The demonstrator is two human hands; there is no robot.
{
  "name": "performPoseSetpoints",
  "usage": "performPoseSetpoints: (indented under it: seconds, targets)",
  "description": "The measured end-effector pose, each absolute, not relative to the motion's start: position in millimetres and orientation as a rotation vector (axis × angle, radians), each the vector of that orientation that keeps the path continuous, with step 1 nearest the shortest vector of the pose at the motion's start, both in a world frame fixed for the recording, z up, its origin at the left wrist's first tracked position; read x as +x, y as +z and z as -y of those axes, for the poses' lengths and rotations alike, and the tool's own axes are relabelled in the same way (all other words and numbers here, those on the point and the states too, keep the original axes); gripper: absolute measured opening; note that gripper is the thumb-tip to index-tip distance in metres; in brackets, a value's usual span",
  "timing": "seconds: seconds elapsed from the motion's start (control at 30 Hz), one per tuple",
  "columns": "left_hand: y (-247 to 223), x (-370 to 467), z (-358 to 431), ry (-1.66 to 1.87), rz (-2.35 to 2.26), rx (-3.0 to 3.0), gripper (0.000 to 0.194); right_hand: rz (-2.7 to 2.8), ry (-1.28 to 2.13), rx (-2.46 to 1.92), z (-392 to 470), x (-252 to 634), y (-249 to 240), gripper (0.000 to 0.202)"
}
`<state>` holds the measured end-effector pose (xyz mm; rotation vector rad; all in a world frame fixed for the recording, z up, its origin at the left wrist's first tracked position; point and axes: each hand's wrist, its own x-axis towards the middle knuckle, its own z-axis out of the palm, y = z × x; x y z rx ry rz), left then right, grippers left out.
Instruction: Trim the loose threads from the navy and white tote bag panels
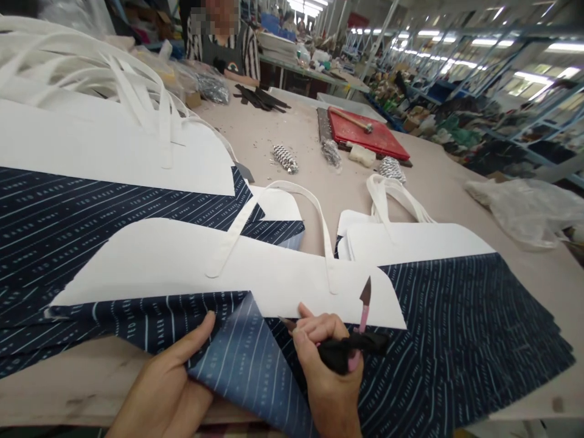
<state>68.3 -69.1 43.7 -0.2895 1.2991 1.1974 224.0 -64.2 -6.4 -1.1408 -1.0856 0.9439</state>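
My left hand (171, 380) holds the folded-back edge of a navy striped fabric panel (157, 319), thumb on top and fingers underneath; the fabric's paler reverse side shows beside it. My right hand (326, 359) grips a pointed cutting tool (365, 298) with a pink shaft and black wrapping. One dark blade points up past the hand; another dark tip shows by the fingers, at the fabric's seam. Above the fabric lies a white panel (173, 261) with rounded corners, joined to the navy fabric. A white strap handle (294, 185) arches from it.
Stacked similar panels with white straps lie at left (114, 134) and right (429, 240). Farther back are a red board (365, 134), a hammer (351, 119), black strips (260, 97) and silvery bundles (285, 158). Clear plastic (529, 207) lies at right. A person (223, 48) is across the table.
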Motion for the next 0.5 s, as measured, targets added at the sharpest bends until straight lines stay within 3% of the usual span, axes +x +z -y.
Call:
performPoseSetpoints:
  seconds: [0.3, 0.5]
  targets:
    - [24, 56, 77, 1.192, -1.166, -0.458, 0.043, 1.112, 0.896, -1.152, 60, 221, -4, 0.024]
    - [14, 52, 83, 1.201, -1.228, -0.451, 0.058, 1.151, 0.901, -1.174, 60, 221, -2, 0.026]
